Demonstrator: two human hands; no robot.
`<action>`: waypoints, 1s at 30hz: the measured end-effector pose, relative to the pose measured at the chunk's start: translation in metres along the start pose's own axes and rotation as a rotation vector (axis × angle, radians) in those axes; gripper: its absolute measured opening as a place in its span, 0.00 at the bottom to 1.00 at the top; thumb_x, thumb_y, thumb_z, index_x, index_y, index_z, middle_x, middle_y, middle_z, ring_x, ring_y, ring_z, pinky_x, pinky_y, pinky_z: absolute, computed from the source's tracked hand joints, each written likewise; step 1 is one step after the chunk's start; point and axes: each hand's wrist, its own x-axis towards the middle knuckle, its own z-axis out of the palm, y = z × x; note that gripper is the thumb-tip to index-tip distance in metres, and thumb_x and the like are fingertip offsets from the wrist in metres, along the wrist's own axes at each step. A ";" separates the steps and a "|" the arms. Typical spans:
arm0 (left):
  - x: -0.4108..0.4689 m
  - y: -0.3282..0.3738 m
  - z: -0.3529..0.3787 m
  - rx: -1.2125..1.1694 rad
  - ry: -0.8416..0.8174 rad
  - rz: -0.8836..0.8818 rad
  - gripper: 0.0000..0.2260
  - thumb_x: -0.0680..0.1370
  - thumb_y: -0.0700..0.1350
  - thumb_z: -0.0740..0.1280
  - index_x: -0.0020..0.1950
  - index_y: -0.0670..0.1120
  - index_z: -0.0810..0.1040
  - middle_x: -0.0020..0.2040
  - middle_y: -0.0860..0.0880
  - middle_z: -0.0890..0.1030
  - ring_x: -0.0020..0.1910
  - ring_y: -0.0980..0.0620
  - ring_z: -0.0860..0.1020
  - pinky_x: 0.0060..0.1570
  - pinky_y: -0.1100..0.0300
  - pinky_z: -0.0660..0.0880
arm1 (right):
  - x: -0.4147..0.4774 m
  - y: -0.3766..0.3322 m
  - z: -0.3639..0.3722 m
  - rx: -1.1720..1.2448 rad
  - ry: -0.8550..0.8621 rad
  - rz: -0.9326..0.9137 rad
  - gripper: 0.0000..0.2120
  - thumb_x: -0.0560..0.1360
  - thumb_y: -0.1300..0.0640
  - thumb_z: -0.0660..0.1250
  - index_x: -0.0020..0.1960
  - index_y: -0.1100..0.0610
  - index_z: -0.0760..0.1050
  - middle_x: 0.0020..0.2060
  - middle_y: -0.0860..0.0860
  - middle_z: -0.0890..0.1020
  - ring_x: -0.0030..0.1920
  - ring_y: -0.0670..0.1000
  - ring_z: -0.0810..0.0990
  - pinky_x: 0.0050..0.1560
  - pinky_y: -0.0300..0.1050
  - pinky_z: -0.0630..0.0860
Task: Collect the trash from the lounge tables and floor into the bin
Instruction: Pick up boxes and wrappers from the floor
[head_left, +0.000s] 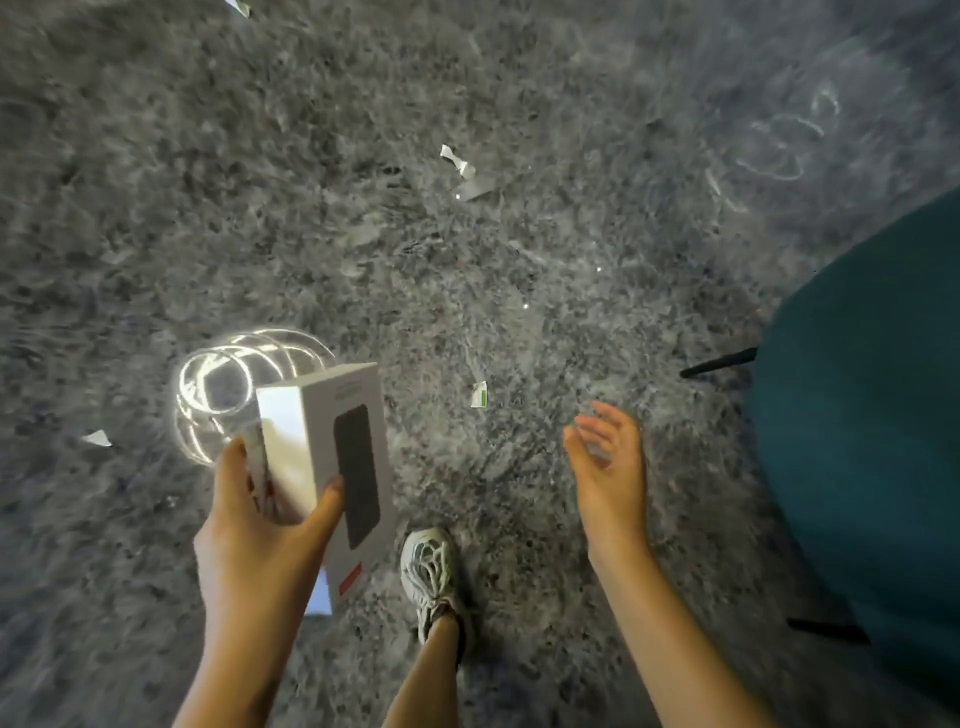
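On the head view I see the left hand low on the near left, thumb and fingers curled round a white box with a dark phone shape printed on its front. The box is held roughly upright above the grey carpet. Just behind it on the left is a shiny clear coil. It is too blurred for me to tell what it is, or whether the hand holds it too.

The right hand hangs free on the near right, fingers loosely spread, holding nothing.

Paper scraps lie on the carpet: a crumpled strip far in the middle, a green-edged piece between the two hands, a small scrap left of the box, and a torn bit at the far edge.

A white shoe stands near, between the arms. A teal chair fills the right side.
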 end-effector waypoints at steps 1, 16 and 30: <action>0.016 0.006 0.007 0.002 -0.004 0.004 0.26 0.67 0.49 0.76 0.62 0.51 0.70 0.49 0.48 0.79 0.42 0.51 0.73 0.37 0.55 0.68 | 0.015 0.000 0.009 -0.014 -0.007 0.011 0.12 0.75 0.62 0.66 0.54 0.48 0.69 0.49 0.47 0.76 0.53 0.49 0.75 0.53 0.35 0.71; 0.197 -0.015 0.119 0.071 -0.037 0.086 0.29 0.67 0.48 0.75 0.65 0.52 0.67 0.49 0.51 0.78 0.45 0.50 0.75 0.38 0.56 0.68 | 0.198 0.112 0.115 -0.236 -0.078 0.008 0.17 0.72 0.66 0.69 0.58 0.58 0.69 0.51 0.54 0.76 0.54 0.53 0.75 0.47 0.24 0.68; 0.326 -0.177 0.327 0.084 -0.085 0.245 0.28 0.64 0.52 0.74 0.60 0.58 0.66 0.41 0.65 0.73 0.39 0.74 0.73 0.31 0.70 0.64 | 0.323 0.357 0.174 -0.865 -0.542 -0.236 0.24 0.64 0.56 0.76 0.58 0.50 0.73 0.54 0.43 0.72 0.58 0.50 0.72 0.58 0.49 0.68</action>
